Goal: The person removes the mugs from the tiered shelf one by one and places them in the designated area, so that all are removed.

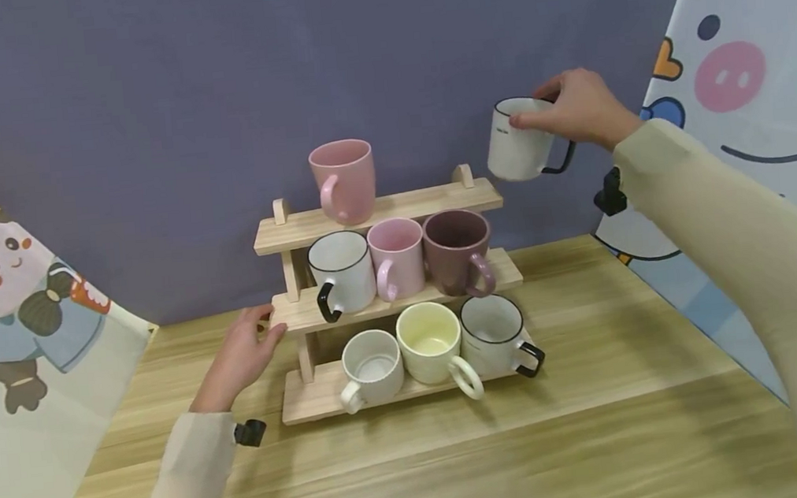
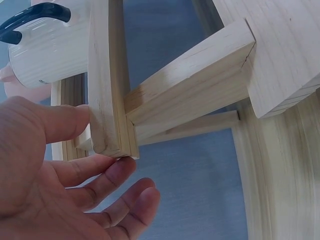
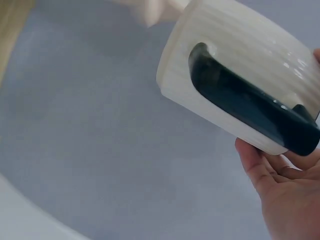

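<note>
My right hand grips a white mug near its dark rim, up in the air beside the top tier's right end. Its black handle faces the right wrist camera. My left hand holds the left end of the middle board of a three-tier wooden shelf. In the left wrist view the thumb lies against one face of that board, with fingertips at its end. A pink mug stands on the top tier, left of centre.
The middle tier carries a white black-handled mug, a light pink mug and a maroon mug. Below stand a cream mug, a yellow mug and another white black-handled mug. A grey-blue cloth hangs behind the wooden table.
</note>
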Action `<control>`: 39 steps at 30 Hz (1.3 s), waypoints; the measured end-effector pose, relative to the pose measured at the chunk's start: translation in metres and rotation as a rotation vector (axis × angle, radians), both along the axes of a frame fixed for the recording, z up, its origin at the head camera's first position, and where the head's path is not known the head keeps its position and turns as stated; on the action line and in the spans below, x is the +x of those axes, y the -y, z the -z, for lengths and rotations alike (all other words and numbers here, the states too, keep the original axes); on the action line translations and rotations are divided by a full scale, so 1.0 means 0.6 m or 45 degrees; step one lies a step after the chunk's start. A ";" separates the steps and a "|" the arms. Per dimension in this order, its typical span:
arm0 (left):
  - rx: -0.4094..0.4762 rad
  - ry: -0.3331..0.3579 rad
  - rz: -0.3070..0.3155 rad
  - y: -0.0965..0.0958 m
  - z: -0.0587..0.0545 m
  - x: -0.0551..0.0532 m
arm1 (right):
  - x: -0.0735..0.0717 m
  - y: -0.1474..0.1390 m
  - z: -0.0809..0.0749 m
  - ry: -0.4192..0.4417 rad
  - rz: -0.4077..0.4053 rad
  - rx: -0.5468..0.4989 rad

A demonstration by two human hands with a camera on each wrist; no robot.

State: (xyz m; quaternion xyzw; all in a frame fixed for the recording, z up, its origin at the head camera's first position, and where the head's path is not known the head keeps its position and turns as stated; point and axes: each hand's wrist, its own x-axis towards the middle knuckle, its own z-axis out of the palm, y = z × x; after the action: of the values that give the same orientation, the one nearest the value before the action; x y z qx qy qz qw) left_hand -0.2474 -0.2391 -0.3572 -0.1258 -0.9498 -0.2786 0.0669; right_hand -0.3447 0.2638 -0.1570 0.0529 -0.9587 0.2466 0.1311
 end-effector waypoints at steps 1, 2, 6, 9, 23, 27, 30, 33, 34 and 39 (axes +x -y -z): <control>-0.003 0.001 0.000 0.002 0.000 0.000 | 0.000 -0.011 0.006 0.021 0.018 0.005; -0.001 0.004 0.001 0.003 -0.001 0.001 | 0.000 -0.021 0.014 0.037 0.032 0.015; 0.001 0.012 -0.001 0.006 -0.004 0.002 | -0.003 -0.056 0.055 0.089 0.060 0.046; 0.000 0.020 -0.008 0.008 -0.004 0.003 | -0.007 -0.073 0.094 0.105 0.045 0.051; -0.002 0.027 -0.027 0.010 -0.002 0.004 | -0.018 -0.079 0.221 0.118 -0.053 -0.025; -0.005 0.020 -0.029 0.009 -0.002 0.005 | -0.026 -0.073 0.252 0.147 -0.060 -0.051; -0.007 0.011 -0.029 0.008 -0.003 0.006 | -0.033 -0.070 0.275 0.190 -0.061 -0.067; -0.008 0.001 -0.030 0.008 -0.003 0.006 | -0.041 -0.067 0.299 0.218 -0.055 -0.071; -0.009 0.001 -0.032 0.008 -0.003 0.006 | -0.043 -0.066 0.306 0.224 -0.054 -0.078; 0.012 0.013 -0.035 0.008 0.001 0.005 | -0.054 -0.062 0.341 0.244 -0.037 -0.106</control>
State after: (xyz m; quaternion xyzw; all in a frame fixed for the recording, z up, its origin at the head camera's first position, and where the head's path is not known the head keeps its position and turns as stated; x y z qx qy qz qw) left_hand -0.2444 -0.2442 -0.3575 -0.1110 -0.9504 -0.2828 0.0664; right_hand -0.3771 0.3008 -0.3619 0.0375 -0.9549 0.2921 0.0373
